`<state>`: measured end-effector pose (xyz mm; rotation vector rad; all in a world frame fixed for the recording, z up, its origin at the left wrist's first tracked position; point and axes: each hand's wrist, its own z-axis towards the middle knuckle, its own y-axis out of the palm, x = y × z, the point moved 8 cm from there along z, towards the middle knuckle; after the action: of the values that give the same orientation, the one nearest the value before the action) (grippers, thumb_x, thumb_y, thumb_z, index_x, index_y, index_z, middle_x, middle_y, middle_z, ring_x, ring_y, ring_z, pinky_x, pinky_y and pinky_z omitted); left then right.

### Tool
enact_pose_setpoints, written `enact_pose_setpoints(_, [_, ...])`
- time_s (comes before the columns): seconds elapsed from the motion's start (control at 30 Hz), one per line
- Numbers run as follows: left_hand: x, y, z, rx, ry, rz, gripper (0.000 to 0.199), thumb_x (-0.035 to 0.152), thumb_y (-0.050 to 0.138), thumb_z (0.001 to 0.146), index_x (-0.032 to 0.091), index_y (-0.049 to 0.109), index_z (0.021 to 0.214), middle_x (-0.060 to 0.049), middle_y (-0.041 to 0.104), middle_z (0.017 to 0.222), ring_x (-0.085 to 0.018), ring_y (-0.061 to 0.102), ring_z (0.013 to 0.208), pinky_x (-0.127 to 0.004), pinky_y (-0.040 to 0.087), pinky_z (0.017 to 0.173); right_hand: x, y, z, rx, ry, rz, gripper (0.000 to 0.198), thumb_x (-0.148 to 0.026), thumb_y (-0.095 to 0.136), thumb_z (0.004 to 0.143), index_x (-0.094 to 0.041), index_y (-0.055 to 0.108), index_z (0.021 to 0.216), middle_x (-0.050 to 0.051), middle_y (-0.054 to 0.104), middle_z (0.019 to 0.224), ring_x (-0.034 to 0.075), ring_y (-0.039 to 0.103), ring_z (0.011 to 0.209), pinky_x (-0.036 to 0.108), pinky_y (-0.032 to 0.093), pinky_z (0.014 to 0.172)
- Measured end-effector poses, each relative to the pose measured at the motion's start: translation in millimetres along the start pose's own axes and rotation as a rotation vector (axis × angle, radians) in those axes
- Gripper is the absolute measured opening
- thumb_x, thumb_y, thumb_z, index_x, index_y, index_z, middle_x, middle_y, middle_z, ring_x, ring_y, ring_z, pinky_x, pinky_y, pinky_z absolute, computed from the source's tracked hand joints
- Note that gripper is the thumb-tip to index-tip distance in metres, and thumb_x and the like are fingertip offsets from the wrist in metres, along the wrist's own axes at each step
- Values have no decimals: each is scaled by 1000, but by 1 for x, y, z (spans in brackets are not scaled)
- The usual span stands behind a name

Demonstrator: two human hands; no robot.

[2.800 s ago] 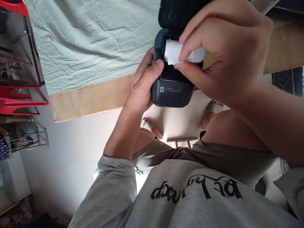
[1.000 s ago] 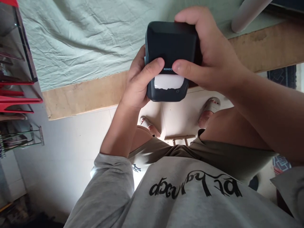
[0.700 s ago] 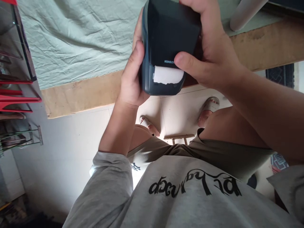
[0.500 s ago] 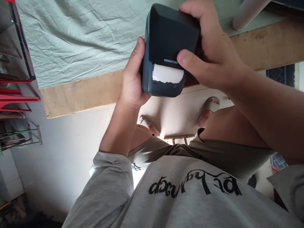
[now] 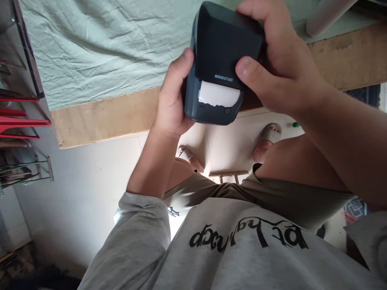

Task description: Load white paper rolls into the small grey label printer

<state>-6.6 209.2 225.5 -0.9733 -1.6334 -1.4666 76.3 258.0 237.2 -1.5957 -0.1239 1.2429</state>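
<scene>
A dark label printer [image 5: 225,48] marked NIIMBOT is held up between both hands at the top middle of the view. White label paper [image 5: 220,93] with a ragged edge sticks out of its front slot, above a small power button. My left hand [image 5: 175,94] grips the printer's left side, thumb along the edge and the other fingers hidden underneath. Wrapped round the right side is my right hand [image 5: 278,68], its thumb lying on the lid near the lettering.
Behind the printer, a pale green cloth [image 5: 115,48] covers a table with a bare wooden edge [image 5: 105,123]. A white cylinder [image 5: 328,16] lies at the upper right. Red racks [image 5: 24,121] and a wire shelf [image 5: 27,171] stand at left. Below are my legs and the tiled floor.
Both hands have shifted slightly to the right with the printer between them. The right thumb has moved off the end of the lettering, so more of it shows.
</scene>
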Motion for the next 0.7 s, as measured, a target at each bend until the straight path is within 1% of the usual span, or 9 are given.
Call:
enact_pose_setpoints(0.1, [1,1,-1,40,25,-3,27,32,25,73,30,44,93,4,52,88,-13,42,101,-26,41,75,0,0,0,-5,-5,-21,62,-57,14,74,-21,17,124,-7,25,115,-12,29,91,3,33,90])
enact_pose_setpoints(0.2, [-1,1,0,48,20,30,26,30,28,72,30,44,92,4,52,87,-12,43,100,-25,40,74,0,0,-1,-12,2,-47,63,-58,12,73,-20,17,124,-7,26,114,-11,30,91,5,34,91])
enact_pose_setpoints(0.33, [-5,2,2,39,-23,111,33,36,22,72,27,47,91,3,52,90,-13,42,100,-26,41,70,1,0,-2,-25,8,-58,63,-58,13,74,-20,17,124,-8,27,114,-12,29,92,2,32,90])
enact_pose_setpoints(0.47, [-6,2,2,74,-53,120,36,38,24,70,33,38,102,4,52,94,-15,42,102,-28,43,70,4,-2,-3,-22,21,-61,64,-59,12,73,-21,18,123,-7,29,112,-13,30,89,-1,34,90])
enact_pose_setpoints(0.53, [-6,4,1,87,-57,112,37,40,26,69,33,37,104,4,52,95,-16,40,104,-28,43,73,5,-3,-3,-16,21,-53,64,-60,14,73,-21,19,123,-7,30,111,-13,30,88,-1,35,91])
enact_pose_setpoints(0.6, [-6,7,1,75,-49,99,36,38,26,70,30,40,103,3,53,94,-16,37,108,-29,41,81,5,-3,-4,-19,16,-41,64,-60,15,72,-21,19,123,-7,31,111,-12,32,89,-1,35,93])
enact_pose_setpoints(0.7, [-8,3,0,68,-27,71,38,36,23,72,23,43,101,2,53,94,-16,28,114,-30,32,95,6,-4,-4,-23,-5,-18,66,-60,15,71,-21,18,125,-7,30,113,-10,34,99,1,33,100])
